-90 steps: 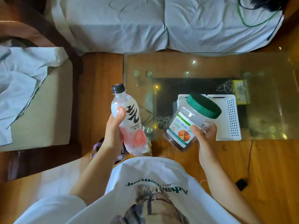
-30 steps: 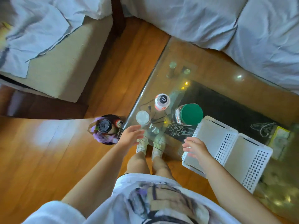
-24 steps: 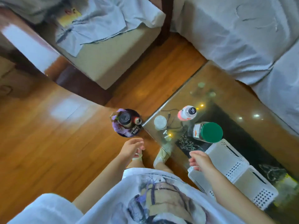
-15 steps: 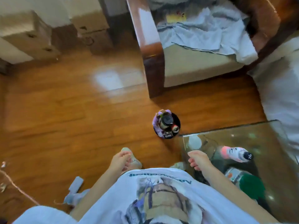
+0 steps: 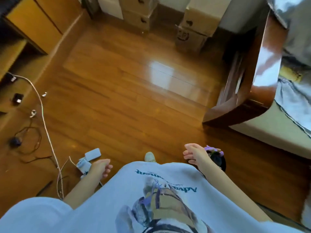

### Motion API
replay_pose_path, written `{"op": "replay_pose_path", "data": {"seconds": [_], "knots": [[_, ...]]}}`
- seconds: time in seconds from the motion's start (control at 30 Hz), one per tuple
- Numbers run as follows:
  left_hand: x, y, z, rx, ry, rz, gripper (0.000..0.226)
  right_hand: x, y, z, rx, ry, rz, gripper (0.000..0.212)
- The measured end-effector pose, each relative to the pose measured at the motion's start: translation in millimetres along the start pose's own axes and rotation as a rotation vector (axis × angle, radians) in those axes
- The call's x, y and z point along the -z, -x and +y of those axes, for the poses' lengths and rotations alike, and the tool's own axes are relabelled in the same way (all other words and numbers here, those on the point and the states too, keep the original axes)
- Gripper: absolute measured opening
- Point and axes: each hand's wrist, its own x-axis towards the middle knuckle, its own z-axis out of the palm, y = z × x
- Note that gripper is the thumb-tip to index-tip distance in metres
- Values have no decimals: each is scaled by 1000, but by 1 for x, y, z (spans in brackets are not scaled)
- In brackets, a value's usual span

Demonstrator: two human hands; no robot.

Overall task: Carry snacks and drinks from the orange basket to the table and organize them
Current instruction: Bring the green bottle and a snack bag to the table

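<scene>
The basket (image 5: pixel 217 158), earlier mid-floor, now sits behind the empty, loosely curled right hand (image 5: pixel 195 155); table gone.

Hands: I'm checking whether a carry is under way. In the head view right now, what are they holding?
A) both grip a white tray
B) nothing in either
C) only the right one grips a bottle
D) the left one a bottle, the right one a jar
B: the left hand and the right hand both hang with loosely curled fingers and nothing in them, above the wooden floor.
</scene>
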Motion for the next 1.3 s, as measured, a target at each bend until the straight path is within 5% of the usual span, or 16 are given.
{"op": "replay_pose_path", "data": {"seconds": [0.47,0.63,0.97,1.3], "knots": [[36,-54,162,-108,290,-82,26,-93,-98,-139,-146,221,140,5],[92,-87,213,-34,375,33,30,-167,-137,-253,-124,336,57,3],[188,-142,258,198,790,190,10,-365,-154,-463,207,711,-272,6],[280,-237,315,281,895,77,32,-504,-184,-575,207,719,-323,8]]}}
